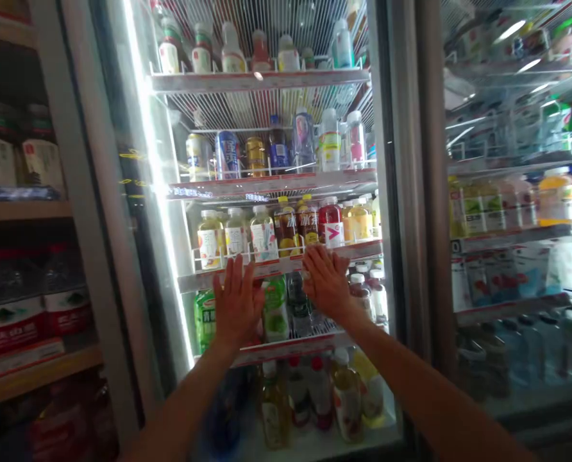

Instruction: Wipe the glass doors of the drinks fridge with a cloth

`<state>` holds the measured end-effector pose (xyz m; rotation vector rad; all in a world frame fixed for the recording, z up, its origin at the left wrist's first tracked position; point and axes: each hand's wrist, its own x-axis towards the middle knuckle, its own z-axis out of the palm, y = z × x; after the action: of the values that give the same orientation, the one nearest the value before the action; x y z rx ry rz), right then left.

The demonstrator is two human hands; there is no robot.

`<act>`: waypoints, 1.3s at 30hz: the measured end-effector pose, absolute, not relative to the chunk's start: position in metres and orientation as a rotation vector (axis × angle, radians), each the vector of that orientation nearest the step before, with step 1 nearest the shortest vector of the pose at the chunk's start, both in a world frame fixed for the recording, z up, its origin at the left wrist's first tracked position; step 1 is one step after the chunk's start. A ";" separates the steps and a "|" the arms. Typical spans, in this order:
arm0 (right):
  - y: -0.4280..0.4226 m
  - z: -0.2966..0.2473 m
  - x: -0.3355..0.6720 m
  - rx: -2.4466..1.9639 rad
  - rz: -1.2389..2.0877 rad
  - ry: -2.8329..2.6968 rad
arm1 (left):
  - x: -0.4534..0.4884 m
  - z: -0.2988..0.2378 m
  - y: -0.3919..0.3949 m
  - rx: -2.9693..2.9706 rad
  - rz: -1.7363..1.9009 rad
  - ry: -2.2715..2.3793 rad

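Note:
Both my hands are raised before a lit drinks fridge, at the edge of its third shelf [286,264]. My left hand [238,300] has its fingers stretched upward, just below a row of pale tea bottles [236,232]. Fingers extended, my right hand [325,281] lies at the shelf edge, below a red bottle [331,222] and dark iced tea bottles [287,228]. I see nothing held in either hand. Whether they touch the shelf edge, I cannot tell. Behind them, a green bottle [275,308] and darker bottles are partly hidden.
Higher shelves hold cans, such as a blue can [227,156], and more bottles. On the bottom stand several bottles [347,398]. A metal door frame [408,192] rises on the right, beside another stocked fridge. Wooden shelves [40,369] with packed bottles are at the left.

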<state>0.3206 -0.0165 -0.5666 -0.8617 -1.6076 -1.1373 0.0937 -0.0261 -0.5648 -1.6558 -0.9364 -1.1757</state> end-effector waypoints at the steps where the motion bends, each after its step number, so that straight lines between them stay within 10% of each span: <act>1: -0.016 -0.566 0.331 -0.869 -1.136 -1.590 | 0.091 -0.563 -0.026 -1.653 -1.176 -0.941; 39: -0.010 -0.549 0.336 -0.871 -1.100 -1.334 | 0.072 -0.569 -0.022 -1.609 -1.140 -0.971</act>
<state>0.3363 -0.0104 -0.5492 -0.8709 -1.3336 -1.1003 0.0723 -0.0217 -0.5694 -1.6089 -0.9715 -1.1396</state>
